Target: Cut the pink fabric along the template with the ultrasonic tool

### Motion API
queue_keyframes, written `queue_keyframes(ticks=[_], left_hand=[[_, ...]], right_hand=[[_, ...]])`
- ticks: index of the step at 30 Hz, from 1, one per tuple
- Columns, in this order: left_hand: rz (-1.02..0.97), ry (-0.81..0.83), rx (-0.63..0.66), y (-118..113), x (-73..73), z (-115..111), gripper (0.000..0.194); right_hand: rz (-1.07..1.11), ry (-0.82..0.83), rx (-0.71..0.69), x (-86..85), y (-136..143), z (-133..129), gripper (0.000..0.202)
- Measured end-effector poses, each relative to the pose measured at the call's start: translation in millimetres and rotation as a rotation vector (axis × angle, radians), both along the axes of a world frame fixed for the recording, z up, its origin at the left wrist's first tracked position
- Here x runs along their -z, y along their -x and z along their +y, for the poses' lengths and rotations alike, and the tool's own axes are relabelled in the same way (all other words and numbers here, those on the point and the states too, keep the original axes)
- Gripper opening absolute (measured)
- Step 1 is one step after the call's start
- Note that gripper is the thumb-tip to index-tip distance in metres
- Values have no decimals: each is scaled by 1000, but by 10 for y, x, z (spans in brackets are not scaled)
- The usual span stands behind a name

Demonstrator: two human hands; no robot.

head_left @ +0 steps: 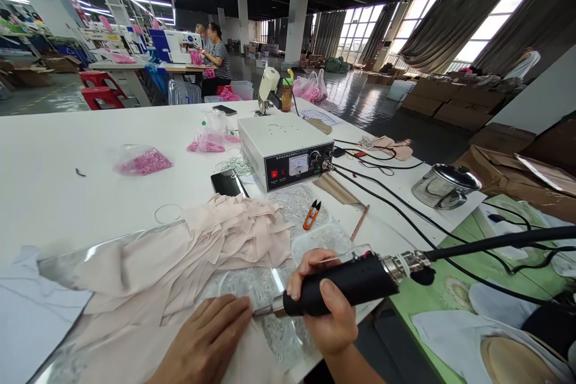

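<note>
- Head view, near: From my distant seat I see the right hand [335, 324] closed round a black handheld tool [346, 285], its metal tip [265, 311] pointing left.
- Near left, the left hand [211, 333] lies palm down on pale cloth pieces [238, 228], fingers together; its thumb is hidden, so I cannot tell whether it pinches any.
- The cloth spreads in a loose, overlapping heap across the near left of a white table [81, 138].
- The chief hazard, as I judge it: the tip sits right at the left fingertips, and a slip of either hand could catch skin instead of fabric.
- Bunched layers might fold beneath the tip if the left hand presses unevenly.
- At right, a thick cable [499, 244] leaves the tool's rear; a snag there could swing the tip off line.
- Farther off, orange snips [312, 215] lie points away, near a control box [279, 132]; a careless sweep could knock them.
- Black leads [387, 210] from the box pass near a lidded glass pot [441, 192], which a hard tug might disturb.
</note>
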State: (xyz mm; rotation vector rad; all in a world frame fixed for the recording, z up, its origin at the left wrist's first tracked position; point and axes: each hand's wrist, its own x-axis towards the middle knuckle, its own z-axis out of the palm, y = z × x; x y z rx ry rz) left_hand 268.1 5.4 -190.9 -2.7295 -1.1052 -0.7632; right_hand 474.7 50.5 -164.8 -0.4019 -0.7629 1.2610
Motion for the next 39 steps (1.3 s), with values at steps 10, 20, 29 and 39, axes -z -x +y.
queue_keyframes(ticks=[10,20,29,39], left_hand=[[61,-42,24,36,19,22,32],[-26,-49,30,29,73,43,31],[56,-59,31,69,76,37,32],[81,-58,49,70,53,46,33]], right_hand=[[-13,10,-19,-42,-1,-3,18],[-37,30,-5,-35,4,-8,21],[-54,17,2,-71,6,-22,20],[-43,8,-15,-40,4,-29,18]])
